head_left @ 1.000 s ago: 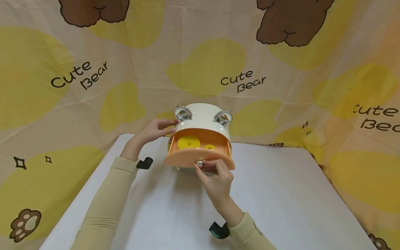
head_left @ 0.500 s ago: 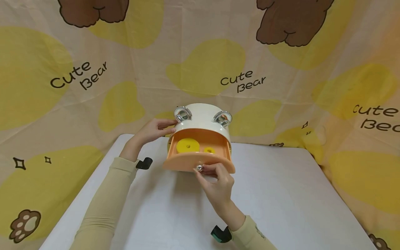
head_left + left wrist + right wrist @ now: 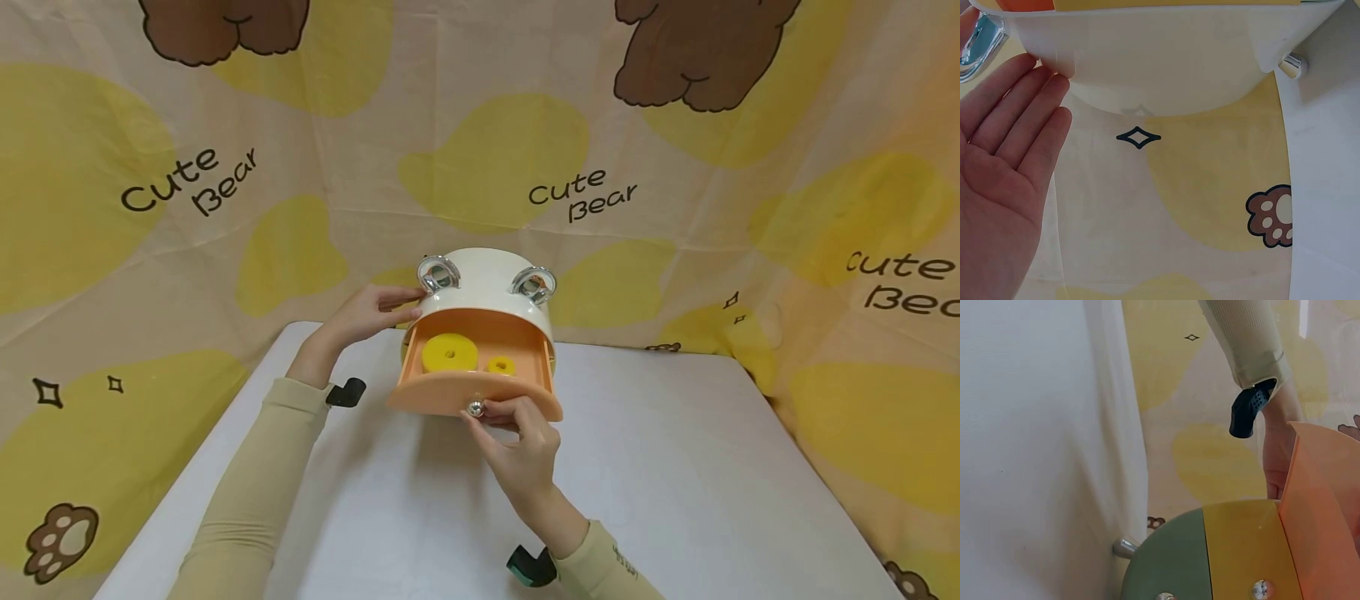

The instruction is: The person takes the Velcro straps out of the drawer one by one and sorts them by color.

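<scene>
A small white drawer cabinet (image 3: pixel 483 279) with silver ring-shaped ears stands on the table. Its orange top drawer (image 3: pixel 435 393) is pulled out, showing a large yellow disc (image 3: pixel 437 355) and a small yellow ring (image 3: pixel 492 366) inside. My right hand (image 3: pixel 521 446) pinches the round silver knob (image 3: pixel 476 408) between thumb and fingers. On the other side, my left hand (image 3: pixel 363 315) rests its extended fingertips against the cabinet's side, just below the left ear. In the left wrist view those fingers (image 3: pixel 1029 119) lie straight. From above, the drawer front hides the lower drawers.
The right wrist view shows a mustard drawer (image 3: pixel 1241 544) and a green drawer (image 3: pixel 1172 556) beneath the orange one, plus a silver leg (image 3: pixel 1125 547). A white cloth covers the table (image 3: pixel 675 467). Behind hangs a bear-print curtain (image 3: pixel 480 125).
My right hand has drawn the orange drawer further out toward me, and the yellow disc and ring have come along into fuller view. The left hand keeps its place on the cabinet.
</scene>
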{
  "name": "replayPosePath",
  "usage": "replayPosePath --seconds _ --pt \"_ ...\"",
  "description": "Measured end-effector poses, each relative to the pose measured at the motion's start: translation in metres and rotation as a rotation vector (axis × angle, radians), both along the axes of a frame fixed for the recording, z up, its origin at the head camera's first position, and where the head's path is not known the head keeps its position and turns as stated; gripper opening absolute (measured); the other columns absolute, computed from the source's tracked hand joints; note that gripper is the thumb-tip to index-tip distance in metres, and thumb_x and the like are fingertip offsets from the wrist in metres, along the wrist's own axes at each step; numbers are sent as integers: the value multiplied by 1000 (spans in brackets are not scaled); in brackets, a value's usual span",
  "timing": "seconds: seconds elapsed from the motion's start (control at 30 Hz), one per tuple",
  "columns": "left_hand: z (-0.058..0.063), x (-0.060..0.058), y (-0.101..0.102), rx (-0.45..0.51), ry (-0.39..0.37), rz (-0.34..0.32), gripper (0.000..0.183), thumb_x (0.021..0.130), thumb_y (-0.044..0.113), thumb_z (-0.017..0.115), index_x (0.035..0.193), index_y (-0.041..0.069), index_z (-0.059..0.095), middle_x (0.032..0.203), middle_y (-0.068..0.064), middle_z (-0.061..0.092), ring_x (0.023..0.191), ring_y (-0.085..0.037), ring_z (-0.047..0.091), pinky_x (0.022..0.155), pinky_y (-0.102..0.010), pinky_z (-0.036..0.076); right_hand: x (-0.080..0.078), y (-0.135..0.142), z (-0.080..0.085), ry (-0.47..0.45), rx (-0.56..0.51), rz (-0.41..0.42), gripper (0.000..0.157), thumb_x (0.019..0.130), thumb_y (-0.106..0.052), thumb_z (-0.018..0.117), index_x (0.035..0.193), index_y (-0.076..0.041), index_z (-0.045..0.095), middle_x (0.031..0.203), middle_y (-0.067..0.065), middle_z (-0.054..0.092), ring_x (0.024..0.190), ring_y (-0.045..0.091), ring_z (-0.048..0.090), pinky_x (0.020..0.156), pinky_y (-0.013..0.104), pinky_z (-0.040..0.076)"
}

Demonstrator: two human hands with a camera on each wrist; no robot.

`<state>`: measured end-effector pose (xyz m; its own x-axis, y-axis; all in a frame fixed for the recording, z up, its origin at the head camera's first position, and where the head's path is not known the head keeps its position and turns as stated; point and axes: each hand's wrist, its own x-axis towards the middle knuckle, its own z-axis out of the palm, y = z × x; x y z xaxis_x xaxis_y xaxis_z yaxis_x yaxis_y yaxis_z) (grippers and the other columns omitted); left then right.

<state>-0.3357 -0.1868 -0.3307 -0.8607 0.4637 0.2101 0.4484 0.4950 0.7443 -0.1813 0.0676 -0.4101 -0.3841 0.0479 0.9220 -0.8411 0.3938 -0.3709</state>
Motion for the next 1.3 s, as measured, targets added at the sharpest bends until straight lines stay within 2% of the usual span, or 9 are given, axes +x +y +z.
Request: replayPosePath --seconds 0.5,0.67,1.0,1.3 --pt "1 1 0 -12 -16 -1 55 88 41 65 136 16 54 139 -8 53 129 -30 49 100 -47 46 2 -1 -6 61 16 -15 29 72 -17 83 83 1 63 78 10 66 63 17 68 61 21 57" --pt "1 2 0 -2 -4 -6 54 89 39 65 136 13 54 138 -10 53 129 -30 49 101 -47 45 2 0 -8 53 26 -21 28 73 -18 82 84 0 63 78 8 65 65 16 68 63 19 57" --pt "1 2 0 -8 -13 6 54 88 40 65 135 15 55 138 -8 53 129 -31 49 100 -47 46 2 0 -8 62 35 -13 31 66 -7 86 85 1 63 80 8 65 67 15 68 64 18 56" --pt "2 3 1 -4 -26 10 56 88 41 65 136 15 54 140 -9 52 130 -34 47 100 -48 46 3 1 -7 52 47 -20 28 74 -17 82 86 0 63 81 7 65 68 15 68 65 18 56"
